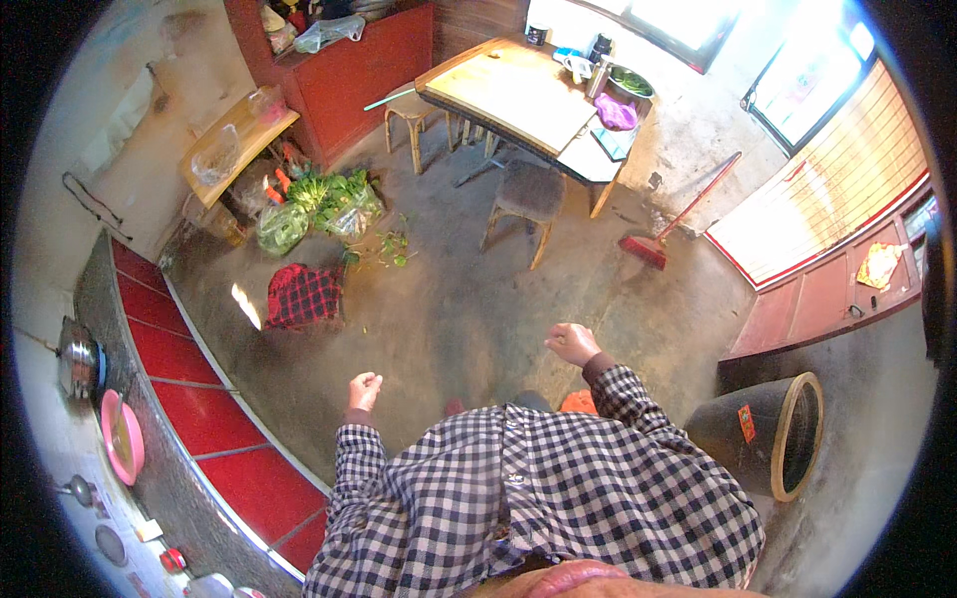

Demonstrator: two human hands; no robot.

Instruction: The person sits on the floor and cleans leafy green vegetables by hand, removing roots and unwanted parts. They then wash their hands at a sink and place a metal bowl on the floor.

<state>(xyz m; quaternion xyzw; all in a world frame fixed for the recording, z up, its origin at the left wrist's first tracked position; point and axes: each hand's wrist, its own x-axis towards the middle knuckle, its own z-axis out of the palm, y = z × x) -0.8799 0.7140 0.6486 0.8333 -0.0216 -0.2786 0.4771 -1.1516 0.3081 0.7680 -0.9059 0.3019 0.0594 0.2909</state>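
Note:
Both my hands are raised in front of my checked shirt, above the concrete floor. My left hand [365,392] is loosely curled, with no object visible in it. Farther right, my right hand [572,344] has its fingers bent inward, and no held thing shows there either. Whether the fingers of either hand are fully closed is hard to tell. Ahead of my left hand, a red and black checked cloth [305,295] covers something low on the floor. Beyond it lie leafy green vegetables [329,196] and a plastic bag of greens [282,227], with loose leaves beside them.
A wooden table [508,97] stands ahead, with stools [531,190] by it. A red broom [644,250] leans against the wall. At right is a large dark vat [748,437]; at left, a red-fronted counter [187,389] holds a pink basin [123,437]. A low bench [239,149] stands far left.

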